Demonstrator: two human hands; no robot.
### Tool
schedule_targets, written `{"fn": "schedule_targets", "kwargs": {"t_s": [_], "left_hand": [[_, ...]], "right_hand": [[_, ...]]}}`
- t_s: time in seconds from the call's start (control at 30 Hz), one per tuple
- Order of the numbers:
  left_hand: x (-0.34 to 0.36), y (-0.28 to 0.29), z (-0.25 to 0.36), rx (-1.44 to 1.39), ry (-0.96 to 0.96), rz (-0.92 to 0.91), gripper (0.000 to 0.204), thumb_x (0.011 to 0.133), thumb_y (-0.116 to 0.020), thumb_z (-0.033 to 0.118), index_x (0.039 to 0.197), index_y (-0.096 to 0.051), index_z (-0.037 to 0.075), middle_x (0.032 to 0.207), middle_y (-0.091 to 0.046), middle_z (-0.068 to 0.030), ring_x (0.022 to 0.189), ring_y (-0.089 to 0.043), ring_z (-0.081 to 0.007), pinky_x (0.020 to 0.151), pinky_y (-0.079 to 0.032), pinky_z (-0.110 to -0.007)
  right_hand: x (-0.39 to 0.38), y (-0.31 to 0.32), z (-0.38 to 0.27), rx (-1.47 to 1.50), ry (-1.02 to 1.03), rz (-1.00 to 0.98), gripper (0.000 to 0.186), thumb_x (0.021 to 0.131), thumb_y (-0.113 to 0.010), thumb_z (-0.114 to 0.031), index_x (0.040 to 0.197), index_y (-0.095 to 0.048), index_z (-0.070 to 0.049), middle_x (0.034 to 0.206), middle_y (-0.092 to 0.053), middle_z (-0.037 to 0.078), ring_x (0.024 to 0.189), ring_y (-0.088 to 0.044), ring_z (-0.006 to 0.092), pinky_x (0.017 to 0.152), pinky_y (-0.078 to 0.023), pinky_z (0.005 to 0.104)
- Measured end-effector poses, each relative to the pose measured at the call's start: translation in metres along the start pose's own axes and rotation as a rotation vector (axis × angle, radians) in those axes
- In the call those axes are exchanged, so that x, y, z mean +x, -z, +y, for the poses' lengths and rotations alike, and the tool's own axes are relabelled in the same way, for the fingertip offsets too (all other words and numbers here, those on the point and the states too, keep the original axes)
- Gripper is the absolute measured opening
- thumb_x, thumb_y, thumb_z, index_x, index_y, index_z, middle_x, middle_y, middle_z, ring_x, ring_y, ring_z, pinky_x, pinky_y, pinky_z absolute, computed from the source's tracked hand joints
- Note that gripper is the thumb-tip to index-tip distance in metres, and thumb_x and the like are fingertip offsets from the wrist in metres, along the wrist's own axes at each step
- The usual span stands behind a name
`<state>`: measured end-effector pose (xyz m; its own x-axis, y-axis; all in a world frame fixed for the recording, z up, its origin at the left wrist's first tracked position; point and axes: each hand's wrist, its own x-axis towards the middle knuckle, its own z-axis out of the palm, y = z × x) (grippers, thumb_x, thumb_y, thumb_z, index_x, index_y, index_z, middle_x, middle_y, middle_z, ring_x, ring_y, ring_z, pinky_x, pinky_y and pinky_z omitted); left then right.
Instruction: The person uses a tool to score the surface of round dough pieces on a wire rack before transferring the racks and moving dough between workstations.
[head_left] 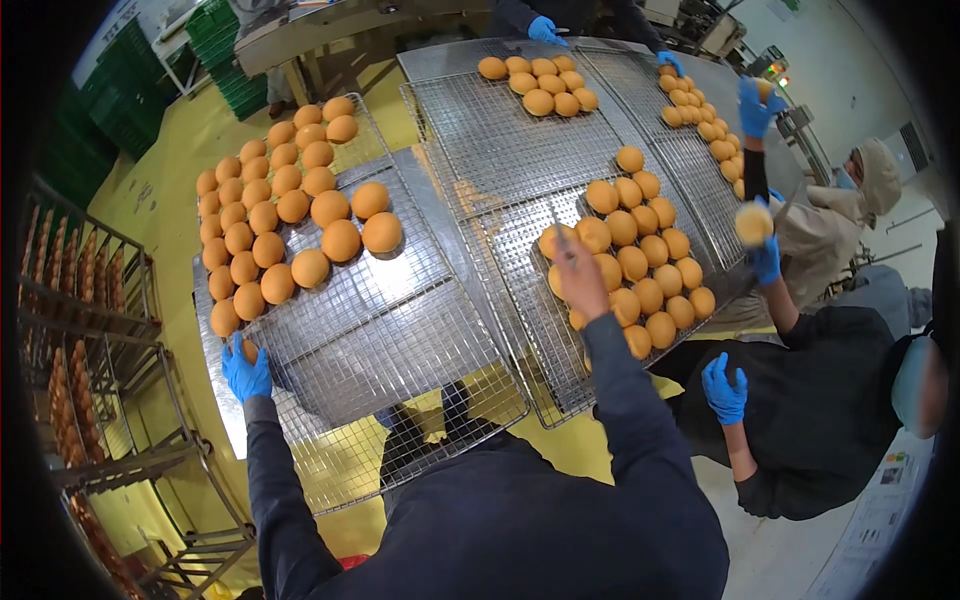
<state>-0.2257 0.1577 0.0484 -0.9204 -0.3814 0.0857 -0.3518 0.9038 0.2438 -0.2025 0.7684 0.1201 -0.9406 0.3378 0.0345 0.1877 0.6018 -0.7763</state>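
Buns on wire racks

Buns [640,270] fill the right rack [520,300]; the bare right hand [580,275] rests among them, its grip unclear. The gloved left hand [246,372] closes on the left rack [380,330] edge, beside more buns.

Green crates [225,55] are sitting stacked at the back. A metal rack [95,330] is standing on the left, holding rows of buns. A co-worker's blue glove [765,262] is lifting one bun [753,222].
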Motion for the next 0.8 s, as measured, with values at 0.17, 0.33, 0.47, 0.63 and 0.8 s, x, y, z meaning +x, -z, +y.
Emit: {"fn": "schedule_targets", "kwargs": {"t_s": [0.17,0.33,0.47,0.63,0.8], "left_hand": [[-0.07,0.001,0.039,-0.378,-0.013,-0.127,0.066,0.081,-0.073,0.023,0.139,-0.047,0.007,0.134,-0.051,-0.0163,0.117,-0.055,-0.0321,0.103,-0.043,-0.043],[-0.142,0.037,0.147,-1.834,0.295,-0.82,0.065,0.085,-0.065,0.035,0.139,-0.044,0.006,0.126,-0.056,-0.0138,0.113,-0.058,-0.0289,0.087,-0.056,-0.049],[-0.172,0.066,0.198,-2.189,0.514,-1.015,0.062,0.092,-0.054,0.046,0.138,-0.044,0.005,0.129,-0.053,-0.0244,0.118,-0.054,-0.0453,0.085,-0.056,-0.051],[-0.192,0.061,0.216,-2.099,0.574,-1.019,0.061,0.099,-0.039,0.053,0.136,-0.045,0.006,0.128,-0.056,-0.0246,0.113,-0.059,-0.0405,0.081,-0.057,-0.049],[-0.198,0.063,0.215,-2.038,0.519,-0.997,0.059,0.099,-0.038,0.052,0.137,-0.045,0.007,0.125,-0.058,-0.0235,0.107,-0.063,-0.0377,0.076,-0.058,-0.046]], "right_hand": [[-0.142,-0.055,-0.051,0.399,-0.13,-0.378,0.027,0.1,-0.049,-0.016,0.122,-0.06,-0.005,0.085,-0.063,0.001,0.07,-0.054,0.0064,0.063,-0.043,0.0212],[-0.201,-0.081,-0.073,0.645,-0.374,-0.595,0.023,0.1,-0.046,-0.013,0.117,-0.06,-0.005,0.082,-0.062,0.001,0.068,-0.054,0.0051,0.061,-0.043,0.02],[-0.168,-0.071,-0.077,0.273,-0.116,-0.292,0.023,0.099,-0.047,-0.013,0.094,-0.065,0.0,0.068,-0.058,0.004,0.061,-0.054,0.0093,0.057,-0.043,0.0263],[-0.17,-0.045,-0.142,0.111,0.267,-0.336,0.019,0.094,-0.055,-0.018,0.09,-0.067,-0.004,0.071,-0.062,0.012,0.064,-0.061,0.0288,0.057,-0.045,0.0377],[-0.146,-0.036,-0.138,-0.073,0.172,-0.324,0.016,0.091,-0.058,-0.021,0.087,-0.07,-0.01,0.074,-0.065,0.013,0.068,-0.063,0.0352,0.057,-0.047,0.0422]]}}
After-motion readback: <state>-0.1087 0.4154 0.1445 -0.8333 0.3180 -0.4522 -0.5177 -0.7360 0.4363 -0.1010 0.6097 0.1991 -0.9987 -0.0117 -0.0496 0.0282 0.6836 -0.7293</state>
